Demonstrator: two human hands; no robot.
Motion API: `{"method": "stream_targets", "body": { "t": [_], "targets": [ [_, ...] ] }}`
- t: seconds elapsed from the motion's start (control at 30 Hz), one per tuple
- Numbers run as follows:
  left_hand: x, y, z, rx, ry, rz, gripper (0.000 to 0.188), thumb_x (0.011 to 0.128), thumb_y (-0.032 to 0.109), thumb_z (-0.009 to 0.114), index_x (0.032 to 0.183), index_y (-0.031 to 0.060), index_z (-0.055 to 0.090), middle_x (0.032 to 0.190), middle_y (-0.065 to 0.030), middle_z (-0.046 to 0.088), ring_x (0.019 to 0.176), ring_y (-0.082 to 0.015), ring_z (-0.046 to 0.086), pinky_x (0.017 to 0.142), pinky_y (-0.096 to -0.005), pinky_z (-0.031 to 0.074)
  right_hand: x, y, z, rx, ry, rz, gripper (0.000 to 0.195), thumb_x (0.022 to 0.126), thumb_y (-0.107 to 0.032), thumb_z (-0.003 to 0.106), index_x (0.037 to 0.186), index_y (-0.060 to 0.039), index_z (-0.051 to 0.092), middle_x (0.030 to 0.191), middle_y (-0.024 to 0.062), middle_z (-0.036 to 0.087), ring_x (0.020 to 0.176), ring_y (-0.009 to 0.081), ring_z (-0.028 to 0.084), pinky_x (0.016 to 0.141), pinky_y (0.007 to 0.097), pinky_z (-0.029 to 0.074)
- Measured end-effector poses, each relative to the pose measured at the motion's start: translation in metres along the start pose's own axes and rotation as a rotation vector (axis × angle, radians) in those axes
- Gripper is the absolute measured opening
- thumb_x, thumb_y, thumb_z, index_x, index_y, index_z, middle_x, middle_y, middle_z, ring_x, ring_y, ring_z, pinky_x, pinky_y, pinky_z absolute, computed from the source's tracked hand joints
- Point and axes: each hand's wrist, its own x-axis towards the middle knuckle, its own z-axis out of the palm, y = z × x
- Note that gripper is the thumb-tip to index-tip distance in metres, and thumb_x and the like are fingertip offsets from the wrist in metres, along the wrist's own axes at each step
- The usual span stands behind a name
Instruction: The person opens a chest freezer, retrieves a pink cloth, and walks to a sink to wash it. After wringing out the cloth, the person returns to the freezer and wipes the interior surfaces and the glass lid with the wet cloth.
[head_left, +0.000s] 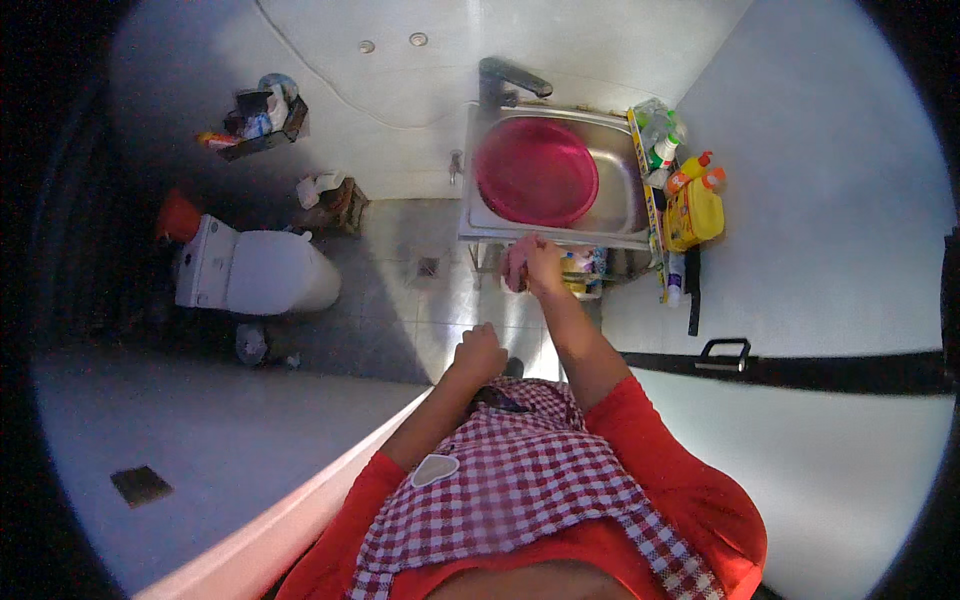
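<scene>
My right hand (546, 266) grips a crumpled pink cloth (517, 262) just below the front edge of a stainless steel sink (555, 236). In the sink sits a round magenta plastic basin (536, 172); its contents cannot be told. A dark faucet (514, 79) stands behind it. My left hand (480, 356) is in front of my checked apron (495, 465), fingers curled, touching nothing that I can see. Under the sink edge, partly behind my right hand, is a container with mixed items (577, 274).
Bottles and a yellow jug (694, 214) line a narrow shelf right of the sink. At left are a white toilet (277, 271), a red bucket (178, 216), a wall shelf (266, 142) and a small stand (349, 206). A door handle (726, 354) juts out at right.
</scene>
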Motion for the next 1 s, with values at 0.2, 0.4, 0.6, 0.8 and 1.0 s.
{"method": "stream_targets", "body": {
  "t": [0.2,0.4,0.6,0.8,1.0],
  "targets": [
    [0.113,0.013,-0.045,0.078,0.011,0.183,0.044,0.077,0.024,0.063,0.108,-0.0049,0.05,0.109,-0.0244,0.055,0.103,-0.0418,0.053,0.086,-0.0487,0.047,0.139,0.006,-0.055,-0.17,0.115,-0.094,0.024,0.086,-0.019,0.064,0.101,-0.0049,0.052,0.081,0.0055,0.056,0.063,0.0145,0.054,0.051,0.0274,0.045],
    [0.231,0.0,-0.092,0.235,-0.074,0.327,0.046,0.077,0.02,0.061,0.118,-0.0008,0.051,0.113,-0.0203,0.055,0.105,-0.0401,0.053,0.087,-0.0494,0.047,0.113,0.017,-0.029,0.015,0.138,0.268,0.015,0.089,-0.018,0.058,0.095,-0.0053,0.056,0.076,0.0009,0.054,0.065,0.0092,0.051,0.052,0.0252,0.043],
    [0.421,0.005,-0.087,0.206,-0.216,0.561,0.043,0.079,0.014,0.057,0.12,0.0006,0.051,0.112,-0.0215,0.055,0.109,-0.0395,0.05,0.093,-0.0476,0.043,0.117,0.078,0.014,-0.183,0.471,0.13,0.026,0.09,-0.021,0.058,0.104,0.0011,0.058,0.081,0.0073,0.061,0.072,0.0138,0.058,0.063,0.0265,0.048],
    [0.521,0.023,-0.022,0.506,-0.124,0.941,0.049,0.08,0.01,0.054,0.128,0.005,0.048,0.128,-0.0233,0.045,0.117,-0.0409,0.045,0.1,-0.0475,0.039,0.065,0.014,0.055,0.043,0.595,0.349,0.03,0.093,-0.019,0.054,0.114,0.0023,0.053,0.091,0.0073,0.061,0.077,0.0131,0.058,0.066,0.0261,0.051],
    [0.612,-0.067,0.04,0.056,-0.061,0.774,0.038,0.086,0.012,0.053,0.123,0.0056,0.053,0.109,-0.0192,0.053,0.102,-0.0351,0.051,0.089,-0.0433,0.041,0.063,0.006,0.072,0.039,0.677,0.323,0.028,0.095,-0.017,0.052,0.116,0.0022,0.053,0.086,0.0069,0.061,0.073,0.0123,0.057,0.064,0.0266,0.048]
  ]
}}
